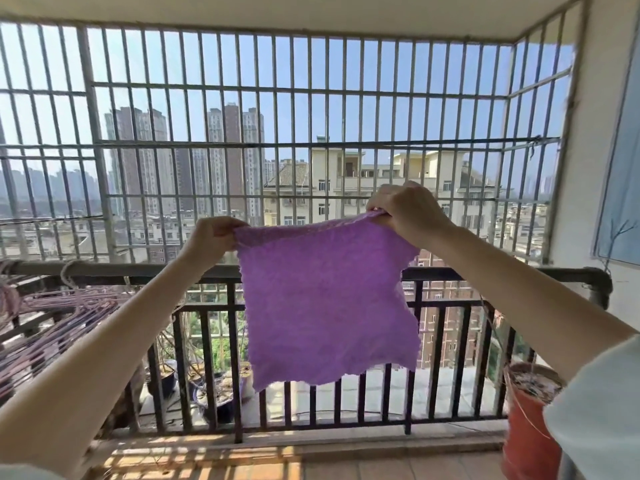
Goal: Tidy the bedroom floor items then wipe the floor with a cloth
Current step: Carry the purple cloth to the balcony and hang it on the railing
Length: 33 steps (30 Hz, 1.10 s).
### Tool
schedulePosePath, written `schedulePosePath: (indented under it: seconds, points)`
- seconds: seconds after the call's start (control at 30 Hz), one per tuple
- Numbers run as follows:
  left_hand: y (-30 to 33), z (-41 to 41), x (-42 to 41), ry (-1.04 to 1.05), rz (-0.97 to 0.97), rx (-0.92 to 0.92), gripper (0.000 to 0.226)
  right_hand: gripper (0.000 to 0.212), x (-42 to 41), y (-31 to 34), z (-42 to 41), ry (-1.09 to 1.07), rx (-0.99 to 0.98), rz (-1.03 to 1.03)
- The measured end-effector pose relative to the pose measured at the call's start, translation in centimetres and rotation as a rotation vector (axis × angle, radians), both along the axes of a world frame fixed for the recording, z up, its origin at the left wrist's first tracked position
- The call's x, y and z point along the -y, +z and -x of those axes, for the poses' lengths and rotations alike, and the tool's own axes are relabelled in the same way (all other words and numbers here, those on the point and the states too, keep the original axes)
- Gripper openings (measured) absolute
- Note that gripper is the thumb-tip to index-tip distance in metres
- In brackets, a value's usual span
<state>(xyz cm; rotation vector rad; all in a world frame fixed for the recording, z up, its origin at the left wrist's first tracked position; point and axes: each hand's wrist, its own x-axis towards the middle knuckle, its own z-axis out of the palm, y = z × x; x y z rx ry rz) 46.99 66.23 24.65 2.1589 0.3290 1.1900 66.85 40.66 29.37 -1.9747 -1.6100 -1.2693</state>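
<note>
A purple cloth [329, 306] hangs spread out in front of me on a balcony, held up by its two top corners. My left hand [214, 235] pinches the top left corner. My right hand [405, 213] pinches the top right corner, a little higher than the left. The cloth hangs free in the air before the black balcony railing [450, 271]; its lower edge is ragged and touches nothing.
Metal security bars [277, 133] close off the balcony above the railing. A stack of purple hangers [52, 327] lies at the left. A red pot [530, 417] stands at the right, dark plant pots [214, 393] sit beyond the railing. A window [620, 202] is on the right wall.
</note>
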Motion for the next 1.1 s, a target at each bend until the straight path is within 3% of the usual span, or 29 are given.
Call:
schedulePosePath:
  seconds: [0.23, 0.4, 0.57, 0.73, 0.9, 1.0, 1.1]
  points:
    - [3.2, -2.5, -2.4, 0.059, 0.031, 0.066, 0.030, 0.016, -2.8, 1.5, -2.0, -0.035, 0.056, 0.030]
    - [3.6, -4.4, -4.4, 0.124, -0.015, -0.030, 0.027, 0.019, -4.8, 2.1, -3.9, -0.049, -0.031, 0.127]
    - [1.8, -6.4, -6.4, 0.155, 0.135, -0.179, 0.028, 0.026, -7.6, 0.7, -5.4, -0.095, -0.247, 0.212]
    - [0.3, -8.0, -7.3, 0.186, 0.302, -0.379, 0.023, 0.025, -9.8, -1.4, -6.8, -0.244, -0.468, 0.463]
    - [-0.4, -8.7, -7.4, 0.198, 0.220, -0.594, 0.016, 0.024, -10.2, -2.8, -8.2, -0.244, -0.802, 0.640]
    - [-0.3, -8.5, -7.2, 0.148, 0.205, -0.572, 0.021, 0.028, -9.6, -2.9, -8.5, -0.231, -0.888, 0.662]
    - [-0.2, -7.8, -6.6, 0.041, 0.143, -0.399, 0.015, 0.021, -8.5, -2.5, -8.2, -0.153, -0.864, 0.561]
